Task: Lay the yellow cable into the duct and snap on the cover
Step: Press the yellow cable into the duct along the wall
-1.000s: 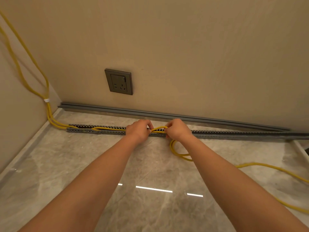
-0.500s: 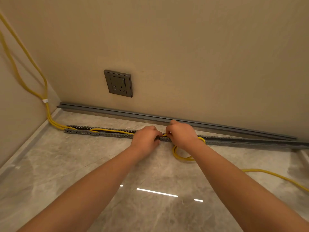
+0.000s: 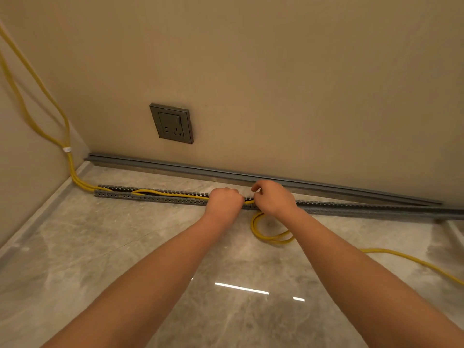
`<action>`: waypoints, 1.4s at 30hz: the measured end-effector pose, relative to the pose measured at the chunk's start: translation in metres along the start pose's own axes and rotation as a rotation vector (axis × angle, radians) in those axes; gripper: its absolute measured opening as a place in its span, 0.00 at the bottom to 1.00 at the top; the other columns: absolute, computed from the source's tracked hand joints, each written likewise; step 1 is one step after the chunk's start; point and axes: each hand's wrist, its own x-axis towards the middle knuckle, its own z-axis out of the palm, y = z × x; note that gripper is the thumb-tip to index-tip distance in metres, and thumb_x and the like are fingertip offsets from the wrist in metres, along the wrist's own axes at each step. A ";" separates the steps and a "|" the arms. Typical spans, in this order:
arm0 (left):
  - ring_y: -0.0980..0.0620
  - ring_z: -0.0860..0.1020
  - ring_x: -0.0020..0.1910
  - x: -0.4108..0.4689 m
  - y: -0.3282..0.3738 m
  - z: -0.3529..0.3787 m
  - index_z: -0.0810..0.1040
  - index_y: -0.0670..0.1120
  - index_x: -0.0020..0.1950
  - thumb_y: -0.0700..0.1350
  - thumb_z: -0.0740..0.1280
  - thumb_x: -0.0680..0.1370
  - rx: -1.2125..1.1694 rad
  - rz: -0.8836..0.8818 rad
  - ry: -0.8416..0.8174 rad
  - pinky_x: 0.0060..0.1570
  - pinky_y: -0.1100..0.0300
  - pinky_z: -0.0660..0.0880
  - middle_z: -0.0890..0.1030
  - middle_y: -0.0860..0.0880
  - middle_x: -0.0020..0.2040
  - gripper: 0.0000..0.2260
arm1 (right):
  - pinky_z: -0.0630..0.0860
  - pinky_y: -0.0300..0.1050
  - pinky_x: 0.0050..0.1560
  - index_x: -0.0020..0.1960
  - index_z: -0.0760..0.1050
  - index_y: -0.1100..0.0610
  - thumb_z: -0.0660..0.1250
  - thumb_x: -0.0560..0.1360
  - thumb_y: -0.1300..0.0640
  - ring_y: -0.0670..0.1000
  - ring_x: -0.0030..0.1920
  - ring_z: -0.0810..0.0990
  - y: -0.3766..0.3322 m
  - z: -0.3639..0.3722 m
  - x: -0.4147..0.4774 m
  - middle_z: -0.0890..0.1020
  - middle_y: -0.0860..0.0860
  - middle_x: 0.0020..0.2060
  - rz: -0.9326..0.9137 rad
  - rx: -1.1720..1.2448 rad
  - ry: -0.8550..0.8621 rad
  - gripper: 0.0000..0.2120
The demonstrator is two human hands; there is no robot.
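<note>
**Cable lay-in, mid-run; cover not on**

Obs: slotted grey duct [image 3: 155, 199] lies on floor [image 3: 113, 259], long axis approx 9→3 o'clock, 3 end dipping slightly toward viewer. Yellow cable [image 3: 173, 195] comes down corner at 9-10 o'clock, enters duct's 9 end, sits betw. the walls up to the hands.

L hand [image 3: 223, 204]: fingers curled, knuckles up, down on duct where cable passes under. Grip itself hidden, can't tell if it holds or only presses. R hand [image 3: 273, 200]: touching-close at L's 3 o'clock, fingers pinched on cable just above the duct.

Key relation: unlaid slack lies at R hand's 5-6 o'clock as a loop on floor, then runs off toward 4 o'clock. Bare duct extends to 3. R hand nearer both, so feed prob. goes R-ward along axis.

Cover [image 3: 226, 174]: long grey strip at wall foot, 12 o'clock of hands, apart from duct.

Text: none legible on wall socket [image 3: 172, 124] or white tie [image 3: 66, 149].
</note>
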 end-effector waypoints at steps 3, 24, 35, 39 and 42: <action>0.44 0.79 0.55 -0.002 0.005 0.002 0.79 0.44 0.58 0.35 0.61 0.77 -0.011 -0.042 0.008 0.45 0.55 0.74 0.80 0.46 0.55 0.12 | 0.76 0.47 0.47 0.55 0.79 0.53 0.64 0.74 0.51 0.55 0.52 0.81 0.005 -0.008 -0.006 0.82 0.50 0.47 0.099 0.043 0.020 0.12; 0.45 0.79 0.56 0.001 0.035 0.000 0.78 0.45 0.59 0.36 0.62 0.78 0.031 -0.253 -0.034 0.49 0.55 0.76 0.80 0.47 0.56 0.13 | 0.78 0.46 0.35 0.59 0.76 0.59 0.59 0.81 0.56 0.49 0.28 0.73 0.051 -0.032 -0.052 0.72 0.51 0.28 0.133 1.471 -0.338 0.11; 0.45 0.79 0.54 -0.004 0.033 0.000 0.76 0.45 0.60 0.37 0.63 0.78 0.015 -0.235 -0.034 0.46 0.54 0.76 0.78 0.46 0.56 0.12 | 0.71 0.44 0.41 0.55 0.78 0.50 0.58 0.80 0.53 0.56 0.49 0.80 0.069 -0.086 -0.020 0.83 0.51 0.48 -0.290 -0.492 0.043 0.11; 0.45 0.81 0.49 -0.005 0.030 0.003 0.78 0.45 0.56 0.36 0.65 0.76 0.025 -0.220 -0.042 0.38 0.55 0.72 0.79 0.47 0.52 0.11 | 0.69 0.43 0.38 0.50 0.81 0.51 0.61 0.77 0.57 0.57 0.44 0.81 0.073 -0.074 -0.013 0.83 0.51 0.42 -0.284 -0.616 0.075 0.10; 0.45 0.81 0.42 -0.009 0.022 0.011 0.80 0.46 0.53 0.38 0.64 0.77 -0.009 -0.221 0.014 0.35 0.55 0.72 0.79 0.48 0.48 0.09 | 0.67 0.43 0.36 0.44 0.78 0.52 0.62 0.76 0.59 0.57 0.36 0.74 0.079 -0.062 -0.013 0.75 0.50 0.32 -0.283 -0.713 0.056 0.07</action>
